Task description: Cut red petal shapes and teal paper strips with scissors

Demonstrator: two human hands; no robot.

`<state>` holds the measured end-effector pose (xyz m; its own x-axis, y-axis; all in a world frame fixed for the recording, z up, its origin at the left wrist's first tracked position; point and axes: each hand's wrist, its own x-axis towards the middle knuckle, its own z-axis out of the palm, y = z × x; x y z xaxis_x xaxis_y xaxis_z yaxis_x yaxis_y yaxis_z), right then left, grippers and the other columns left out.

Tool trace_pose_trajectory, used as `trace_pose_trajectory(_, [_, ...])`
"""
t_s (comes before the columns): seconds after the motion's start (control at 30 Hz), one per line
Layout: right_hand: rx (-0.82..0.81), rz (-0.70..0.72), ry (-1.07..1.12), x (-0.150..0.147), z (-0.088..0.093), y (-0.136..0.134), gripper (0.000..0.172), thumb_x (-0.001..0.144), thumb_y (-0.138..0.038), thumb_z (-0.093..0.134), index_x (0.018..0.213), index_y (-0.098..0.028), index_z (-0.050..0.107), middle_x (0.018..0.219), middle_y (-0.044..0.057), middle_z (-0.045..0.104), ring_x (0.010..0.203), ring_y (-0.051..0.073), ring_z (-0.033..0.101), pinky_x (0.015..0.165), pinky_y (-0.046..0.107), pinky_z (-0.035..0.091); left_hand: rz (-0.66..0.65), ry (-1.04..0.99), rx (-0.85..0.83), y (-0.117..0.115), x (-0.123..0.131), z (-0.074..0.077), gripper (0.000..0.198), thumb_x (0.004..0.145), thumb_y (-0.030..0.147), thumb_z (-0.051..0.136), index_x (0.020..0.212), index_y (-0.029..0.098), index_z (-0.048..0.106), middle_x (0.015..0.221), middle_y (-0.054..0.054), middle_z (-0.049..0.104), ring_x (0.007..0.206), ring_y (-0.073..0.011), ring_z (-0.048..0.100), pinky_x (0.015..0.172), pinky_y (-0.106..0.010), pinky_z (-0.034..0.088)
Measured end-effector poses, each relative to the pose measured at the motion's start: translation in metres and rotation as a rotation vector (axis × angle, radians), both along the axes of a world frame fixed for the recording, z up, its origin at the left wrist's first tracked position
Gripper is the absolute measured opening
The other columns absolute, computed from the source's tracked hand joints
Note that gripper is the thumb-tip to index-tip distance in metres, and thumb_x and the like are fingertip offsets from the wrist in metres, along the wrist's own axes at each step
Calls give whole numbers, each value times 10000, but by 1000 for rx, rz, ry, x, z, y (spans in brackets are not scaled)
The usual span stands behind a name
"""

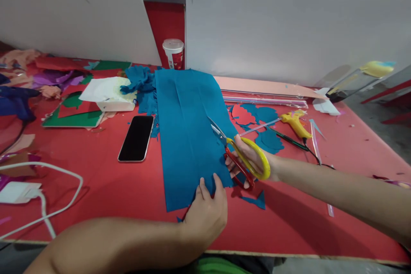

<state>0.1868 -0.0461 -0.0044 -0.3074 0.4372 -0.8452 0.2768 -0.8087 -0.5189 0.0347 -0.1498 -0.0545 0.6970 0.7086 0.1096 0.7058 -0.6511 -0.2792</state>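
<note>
A long blue felt sheet (186, 128) lies on the red table (105, 184), running away from me. My right hand (248, 160) grips scissors (239, 152) with one yellow and one red handle, their blades cutting into the sheet's right edge. My left hand (207, 212) pinches the sheet's near right corner between thumb and fingers, holding it down. Small blue offcuts (257, 200) lie beside the scissors.
A black phone (136, 138) lies left of the sheet. A yellow glue gun (295, 122) and cut blue and red shapes (253, 115) sit to the right. A white cable (48, 188), paper scraps, a white box (109, 94) and a cup (174, 53) are around.
</note>
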Motion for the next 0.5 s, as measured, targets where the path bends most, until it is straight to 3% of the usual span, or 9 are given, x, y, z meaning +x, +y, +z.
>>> trace_pose_trajectory(0.23, [87,-57,-55,-14,-2,-6,635,779,-664,157,583,-155,481,572,33,517,496,129,551,303,195,435,-9,3,1,1,0,0,322,767,143,441,1029,101,624,1068,-189,603,825,-319,628,630,-375,555])
trace_pose_trajectory(0.5, [157,-48,-141,-21,-6,-10,579,768,-667,188,541,-181,405,429,-42,391,300,69,411,264,197,412,-2,-20,-6,1,0,-2,325,773,142,443,1046,115,616,1070,-191,601,827,-317,629,632,-381,552])
